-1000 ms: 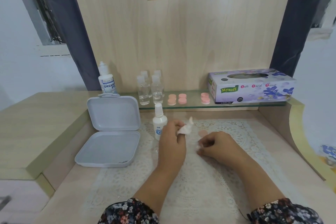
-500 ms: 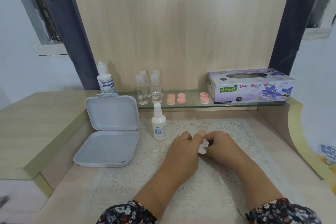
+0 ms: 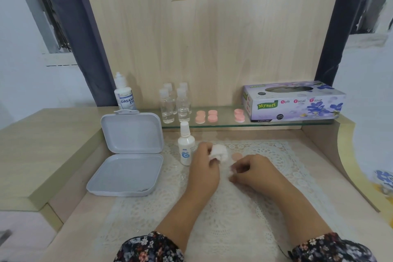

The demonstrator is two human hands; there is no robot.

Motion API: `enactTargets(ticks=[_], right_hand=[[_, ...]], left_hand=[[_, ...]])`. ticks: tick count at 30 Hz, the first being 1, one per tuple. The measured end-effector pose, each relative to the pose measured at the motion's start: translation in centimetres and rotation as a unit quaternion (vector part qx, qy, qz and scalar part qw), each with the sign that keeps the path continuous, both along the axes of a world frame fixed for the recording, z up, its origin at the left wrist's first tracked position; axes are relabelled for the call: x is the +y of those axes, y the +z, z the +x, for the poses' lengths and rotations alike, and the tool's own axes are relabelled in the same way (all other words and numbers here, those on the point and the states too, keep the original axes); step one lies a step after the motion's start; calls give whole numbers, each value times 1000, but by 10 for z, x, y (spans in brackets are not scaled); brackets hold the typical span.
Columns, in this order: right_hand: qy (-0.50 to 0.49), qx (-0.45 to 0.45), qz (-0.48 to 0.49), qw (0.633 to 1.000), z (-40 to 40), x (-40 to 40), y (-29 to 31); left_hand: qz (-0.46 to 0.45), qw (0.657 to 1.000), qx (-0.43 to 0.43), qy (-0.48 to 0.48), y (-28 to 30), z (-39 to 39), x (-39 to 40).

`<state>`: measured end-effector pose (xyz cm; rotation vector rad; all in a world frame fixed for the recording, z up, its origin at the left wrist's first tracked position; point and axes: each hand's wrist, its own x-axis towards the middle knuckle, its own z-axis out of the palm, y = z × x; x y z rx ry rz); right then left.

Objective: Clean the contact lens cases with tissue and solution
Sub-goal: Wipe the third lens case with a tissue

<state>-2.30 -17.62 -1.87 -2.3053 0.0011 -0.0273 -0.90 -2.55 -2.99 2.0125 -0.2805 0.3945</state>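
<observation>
Two hands work over a lace mat (image 3: 212,219) on my desk, slightly apart. Largest nearby is the open white box (image 3: 127,155), left of the mat. My left hand (image 3: 204,168) curls around a wad of tissue (image 3: 219,153), raised just right of the spray bottle (image 3: 186,144). My right hand (image 3: 253,171), knuckles up, pinches something small and pale, probably a lens case part; I cannot tell. A pink cap (image 3: 237,156) lies flat between them, nearer the right hand, just beyond its fingertips.
</observation>
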Motion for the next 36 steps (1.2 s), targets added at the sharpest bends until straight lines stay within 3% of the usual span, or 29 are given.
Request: enactTargets(ticks=[3,6,14,17,22,25,29,32,36], right_hand=[[0,1,-12,1000,-1,1,1],[-2,3,-7,1000,-2,1,2],[-6,-7,-2,1000,-1,1,-2],[3,-4,4,1000,-2,1,-2],[4,-21,-26,999,0,4,-3],[7,-22,-14,1000,-2,4,-4],[8,-33,4,999,-2,1,-3],[-20,-39,54,998,-1,-2,-1],[-96,-95,175,975,3,-8,-1]], left_hand=[[54,995,-74,47,-3,2,16],[177,978,-112,15,-7,-2,23],[401,908,-117,-26,-10,-3,19],[423,894,-148,-22,-5,-5,15],[348,921,-169,-43,-12,-4,13],[284,956,-62,-40,-15,-2,15],[97,992,41,-76,-6,1,16],[-84,992,71,-59,4,-1,16],[-193,970,137,-58,7,-2,17]])
